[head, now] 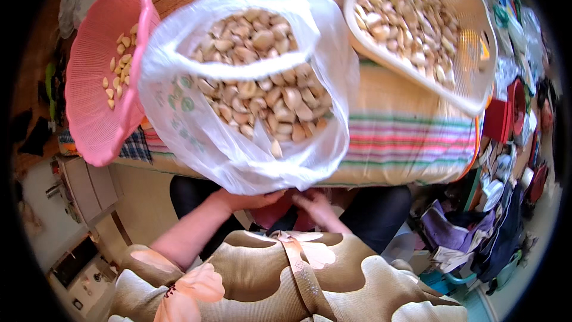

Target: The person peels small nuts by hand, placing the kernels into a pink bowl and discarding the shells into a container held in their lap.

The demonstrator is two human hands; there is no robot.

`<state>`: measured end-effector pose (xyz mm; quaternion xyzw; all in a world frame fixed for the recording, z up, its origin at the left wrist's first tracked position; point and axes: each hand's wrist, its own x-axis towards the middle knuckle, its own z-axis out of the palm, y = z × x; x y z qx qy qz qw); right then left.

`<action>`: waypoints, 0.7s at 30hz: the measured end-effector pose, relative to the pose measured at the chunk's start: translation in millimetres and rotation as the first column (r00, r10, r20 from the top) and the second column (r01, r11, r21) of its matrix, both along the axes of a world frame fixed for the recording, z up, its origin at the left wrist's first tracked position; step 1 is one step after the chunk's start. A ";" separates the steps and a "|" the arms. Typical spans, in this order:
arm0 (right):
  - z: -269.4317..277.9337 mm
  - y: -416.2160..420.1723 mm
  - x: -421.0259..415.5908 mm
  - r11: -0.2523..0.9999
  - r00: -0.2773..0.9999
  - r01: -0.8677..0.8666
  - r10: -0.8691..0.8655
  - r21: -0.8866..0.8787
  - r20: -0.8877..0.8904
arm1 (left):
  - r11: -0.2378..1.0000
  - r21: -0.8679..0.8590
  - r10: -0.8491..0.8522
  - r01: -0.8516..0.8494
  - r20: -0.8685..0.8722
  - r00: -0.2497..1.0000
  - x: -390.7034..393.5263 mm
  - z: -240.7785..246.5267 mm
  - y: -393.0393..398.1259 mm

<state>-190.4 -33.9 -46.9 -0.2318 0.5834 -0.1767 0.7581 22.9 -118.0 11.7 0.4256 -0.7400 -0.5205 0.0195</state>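
A white plastic bag (277,167) full of unpeeled garlic cloves (254,98) stands open at the table's near edge. Just under that edge, above my lap, are both my hands. My left hand (250,200) reaches in from the left, its fingers partly hidden beneath the bag. My right hand (315,205) is close to it, fingers bent; whether either holds anything is not visible. Something reddish (268,217) lies below them between my knees. Left of the bag, a pink plastic basket (85,98) holds peeled garlic cloves (120,71).
A cream plastic basket (473,60) with many unpeeled cloves (402,18) sits at the back right. A striped cloth (411,143) covers the table's near side. Clothes (473,228) and household items are piled at the right; a grey cabinet (87,188) stands at lower left.
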 end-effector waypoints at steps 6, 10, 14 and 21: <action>38.9 -3.9 10.3 0.997 0.998 -0.065 0.066 0.043 -0.007 | 0.998 -0.037 0.058 -0.058 0.011 0.998 -2.3 -0.4 5.3; 73.0 1.9 4.1 0.993 0.983 -0.092 0.079 -0.073 -0.167 | 0.968 0.210 0.118 -0.140 0.112 0.987 -16.0 54.2 -6.9; 141.9 14.5 3.4 0.995 0.998 0.051 -0.054 -0.090 -0.036 | 0.767 0.509 0.528 -0.392 -0.152 0.836 -22.6 122.8 18.4; 247.7 -34.8 -4.4 0.938 0.985 0.158 -0.170 -0.309 -0.014 | 0.168 0.928 0.953 -0.332 -0.067 0.295 -15.0 217.3 21.1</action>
